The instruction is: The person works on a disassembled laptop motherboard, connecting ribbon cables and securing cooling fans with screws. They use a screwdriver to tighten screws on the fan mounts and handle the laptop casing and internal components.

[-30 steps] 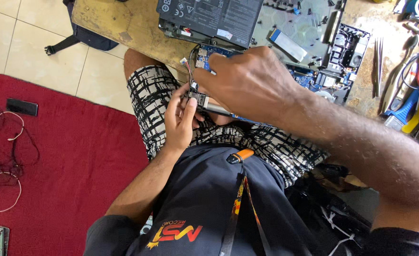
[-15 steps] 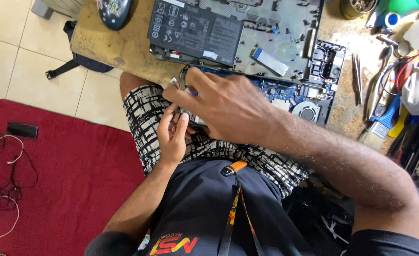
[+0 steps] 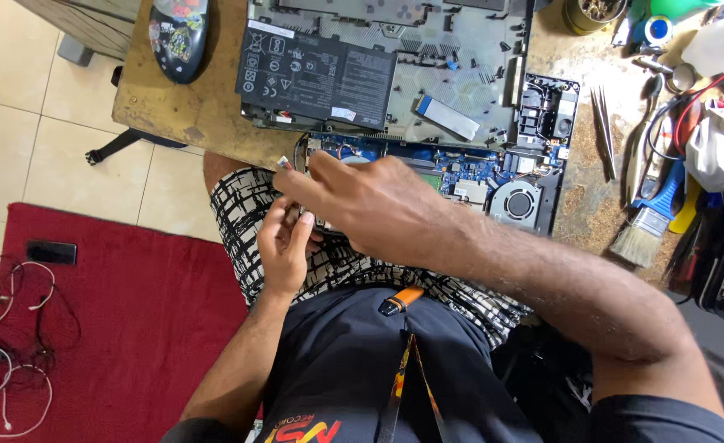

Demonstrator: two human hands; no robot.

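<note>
An opened laptop [image 3: 395,74] lies bottom-up on the wooden table, with its black battery [image 3: 317,78], blue circuit board [image 3: 460,168] and fan [image 3: 516,201] showing. My right hand [image 3: 370,205] reaches across the laptop's near edge. Its fingertips pinch a thin cable with a small white end [image 3: 283,163]. Just below it, over my patterned shorts, my left hand [image 3: 284,239] curls its fingers on a small dark board part [image 3: 323,226]. My right hand hides most of that part.
Tweezers [image 3: 604,131], a brush [image 3: 645,221], cables and tools crowd the table's right side. A computer mouse [image 3: 178,33] sits at the table's far left. On the floor lie a red mat [image 3: 116,328], a phone [image 3: 50,252] and white cables [image 3: 9,353].
My hands have shifted from my lap towards the laptop's near edge. The view has tilted, so more of the table shows. My right fingers now pinch the cable end.
</note>
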